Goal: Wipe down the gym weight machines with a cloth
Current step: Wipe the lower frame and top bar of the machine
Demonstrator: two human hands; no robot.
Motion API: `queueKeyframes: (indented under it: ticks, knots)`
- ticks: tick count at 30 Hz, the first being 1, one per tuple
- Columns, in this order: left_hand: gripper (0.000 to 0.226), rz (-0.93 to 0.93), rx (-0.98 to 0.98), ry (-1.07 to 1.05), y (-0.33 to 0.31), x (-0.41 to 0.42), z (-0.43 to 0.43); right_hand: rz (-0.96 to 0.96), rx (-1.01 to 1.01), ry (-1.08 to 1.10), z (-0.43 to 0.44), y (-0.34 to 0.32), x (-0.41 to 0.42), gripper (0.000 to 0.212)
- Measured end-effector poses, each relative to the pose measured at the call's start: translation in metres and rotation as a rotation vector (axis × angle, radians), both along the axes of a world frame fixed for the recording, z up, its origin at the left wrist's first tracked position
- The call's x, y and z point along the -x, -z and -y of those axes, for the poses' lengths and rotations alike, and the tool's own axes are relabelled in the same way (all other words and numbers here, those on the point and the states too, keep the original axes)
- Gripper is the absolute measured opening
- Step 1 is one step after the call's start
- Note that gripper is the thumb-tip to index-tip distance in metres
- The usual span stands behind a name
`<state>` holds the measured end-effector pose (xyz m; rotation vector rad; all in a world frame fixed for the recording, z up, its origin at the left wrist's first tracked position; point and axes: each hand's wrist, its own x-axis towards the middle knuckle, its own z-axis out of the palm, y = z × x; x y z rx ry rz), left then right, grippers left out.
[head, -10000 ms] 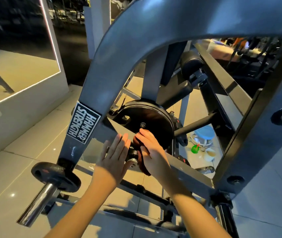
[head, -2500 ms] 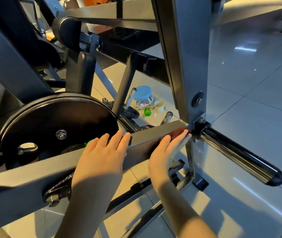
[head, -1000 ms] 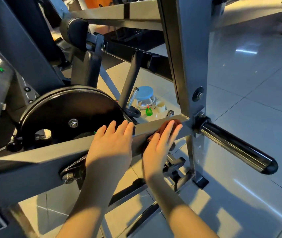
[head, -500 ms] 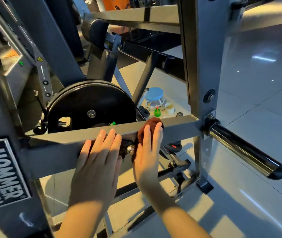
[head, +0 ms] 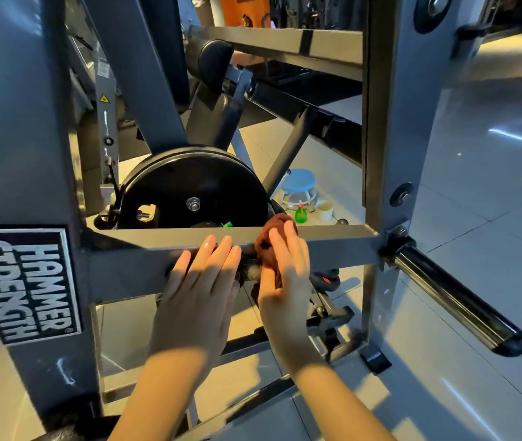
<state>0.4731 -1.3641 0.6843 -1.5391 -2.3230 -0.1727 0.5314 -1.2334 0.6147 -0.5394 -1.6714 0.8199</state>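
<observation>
The right hand is being held flat, fingers straight, and is pressing a crumpled red-brown cloth against the grey steel horizontal crossbar of the weight machine. The cloth is lying over the bar's front face and top edge, near mid-span. The left hand is being laid flat on the same bar just beside the cloth, fingers extended, nothing being gripped. Directly behind the bar, a round black weight plate is being carried on the machine. To the right, a dark cylindrical steel loading peg is projecting from the grey upright post. To the left, a black-and-white "HAMMER STRENGTH" label is being displayed. Beyond, on the pale tiled floor, a small blue-topped stool, a green bottle and a pale cup are standing close together.
</observation>
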Motion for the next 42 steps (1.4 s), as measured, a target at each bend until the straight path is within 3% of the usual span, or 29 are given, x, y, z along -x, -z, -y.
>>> queueKeyframes:
  ticks: [1, 2, 4, 6, 9, 12, 14, 15, 18, 20, 22, 24, 28, 33, 35, 37, 38, 40, 42]
  knots:
    - [0.048, -0.341, -0.121, 0.06, -0.04, -0.036, 0.016, 0.022, -0.039, 0.007, 0.002, 0.001, -0.002, 0.047]
    - [0.05, -0.239, -0.126, 0.075, -0.014, -0.012, -0.002, 0.029, -0.065, 0.01, 0.004, -0.001, -0.006, 0.041]
    - [0.045, -0.003, 0.104, -0.15, -0.012, -0.012, 0.004, 0.054, -0.081, -0.018, 0.007, -0.005, -0.017, 0.032]
    - [0.043, 0.154, 0.152, -0.153, -0.014, -0.008, 0.007, 0.079, -0.022, -0.056, 0.008, -0.016, -0.026, 0.03]
    - [0.057, 0.107, 0.11, -0.181, -0.007, -0.016, 0.029, 0.082, 0.142, -0.143, 0.018, -0.045, -0.028, 0.052]
    - [0.075, 0.146, 0.066, -0.262, -0.019, -0.021, 0.05, 0.14, 0.083, -0.269, 0.031, -0.071, -0.025, 0.052]
    - [0.06, 0.07, -0.034, -0.265, -0.025, -0.019, 0.067, 0.253, 0.13, -0.292, 0.04, -0.086, -0.022, 0.053]
    - [0.05, 0.035, -0.077, -0.27, -0.028, -0.018, 0.075, 0.207, 0.128, -0.296, 0.046, -0.094, -0.019, 0.056]
    - [0.051, -0.04, -0.159, -0.316, -0.031, -0.006, 0.097, 0.078, 0.107, -0.344, 0.067, -0.104, -0.006, 0.059]
    - [0.051, -0.054, -0.171, -0.377, -0.031, 0.0, 0.105, 0.237, 0.07, -0.389, 0.087, -0.103, 0.015, 0.061]
    - [0.05, -0.087, -0.196, -0.429, -0.033, 0.008, 0.111, 0.437, -0.036, -0.191, 0.103, -0.093, 0.038, 0.072]
    - [0.049, -0.121, -0.195, -0.459, -0.033, 0.015, 0.113, 0.356, -0.171, -0.01, 0.107, -0.081, 0.051, 0.077]
    - [0.05, -0.171, -0.142, -0.418, -0.022, 0.031, 0.116, 0.199, -0.188, 0.097, 0.12, -0.065, 0.071, 0.058]
    - [0.057, -0.216, -0.088, -0.351, -0.018, 0.044, 0.126, 0.264, -0.466, 0.02, 0.139, -0.04, 0.077, 0.112]
    - [0.06, -0.261, -0.081, -0.305, -0.018, 0.052, 0.134, 0.256, -0.472, 0.05, 0.122, -0.055, 0.078, 0.087]
    - [0.061, -0.298, -0.059, -0.272, -0.017, 0.058, 0.139, 0.217, -0.315, 0.107, 0.116, -0.073, 0.085, 0.055]
    - [0.062, -0.312, -0.05, -0.27, -0.017, 0.059, 0.14, 0.2, -0.279, 0.133, 0.121, -0.073, 0.089, 0.051]
    - [0.063, -0.322, -0.052, -0.274, -0.015, 0.059, 0.14, 0.212, -0.377, 0.136, 0.141, -0.049, 0.093, 0.06]
    - [0.062, -0.314, -0.073, -0.271, -0.012, 0.059, 0.141, 0.275, -0.503, 0.131, 0.156, -0.02, 0.086, 0.088]
